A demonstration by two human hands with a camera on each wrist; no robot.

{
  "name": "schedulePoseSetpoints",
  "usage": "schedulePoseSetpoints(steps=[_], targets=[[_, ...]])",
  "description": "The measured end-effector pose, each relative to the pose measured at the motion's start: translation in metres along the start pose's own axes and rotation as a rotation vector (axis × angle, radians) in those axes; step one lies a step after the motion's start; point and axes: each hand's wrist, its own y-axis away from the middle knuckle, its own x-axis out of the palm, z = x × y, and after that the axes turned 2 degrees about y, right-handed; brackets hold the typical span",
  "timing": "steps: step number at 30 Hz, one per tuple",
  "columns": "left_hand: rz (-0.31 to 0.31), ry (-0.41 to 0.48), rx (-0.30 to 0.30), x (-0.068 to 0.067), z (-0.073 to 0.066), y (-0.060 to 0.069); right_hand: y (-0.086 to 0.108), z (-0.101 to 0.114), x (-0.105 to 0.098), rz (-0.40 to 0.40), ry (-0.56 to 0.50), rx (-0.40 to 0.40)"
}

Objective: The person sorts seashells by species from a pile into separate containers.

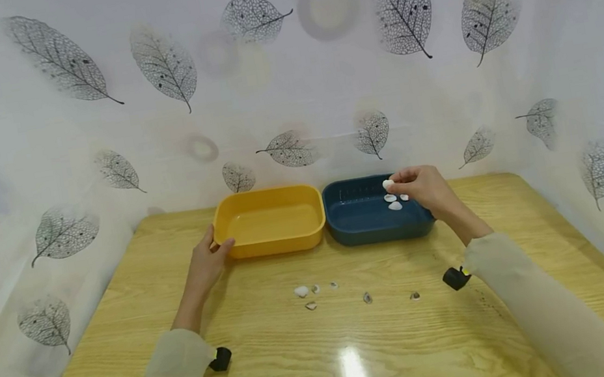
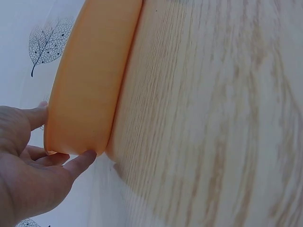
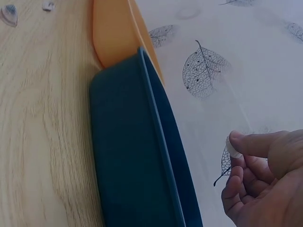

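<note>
My right hand pinches a white seashell between thumb and fingertips, above the dark blue bin. In the right wrist view the same shell shows between the thumb and a finger. Several white shells lie inside the blue bin, partly behind the hand. My left hand holds the left end of the yellow bin, its thumb near the front corner. The left wrist view shows the fingers and thumb spread around that end of the yellow bin.
On the wooden table, in front of the bins, lie a white shell and several small brownish shells. The two bins stand side by side against a leaf-printed curtain.
</note>
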Motion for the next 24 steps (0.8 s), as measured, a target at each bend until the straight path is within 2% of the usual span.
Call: schedulePoseSetpoints(steps=[17,24], targets=[[-0.004,-0.002,-0.009,0.0,-0.001,0.001,-0.026,-0.012,0.012,-0.021,-0.042,0.048],[0.0,0.004,-0.007,0.001,-0.002,0.001,-0.03,-0.017,0.017,-0.09,-0.082,0.042]])
